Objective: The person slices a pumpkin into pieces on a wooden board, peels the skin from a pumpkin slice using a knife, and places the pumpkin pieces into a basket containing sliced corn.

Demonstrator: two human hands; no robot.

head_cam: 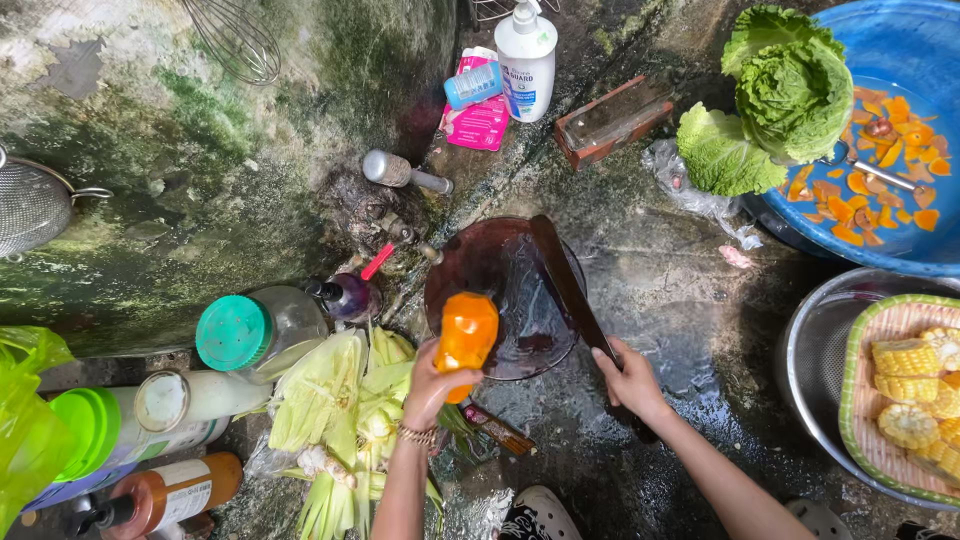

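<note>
Wet concrete floor against a mossy wall. One left hand [432, 380], fingers wrapped round one orange bottle [466, 335] tipped over one brown basin [505, 295], apparently to pour. One right hand [630, 378], fingers closed on one long knife [570, 290] resting across the basin. Beyond: one cabbage [785, 90] in a blue tub [900, 40].

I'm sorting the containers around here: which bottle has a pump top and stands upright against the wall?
The white pump bottle at top centre. The brown pump bottle at bottom left lies on its side; the rest have caps.
</note>
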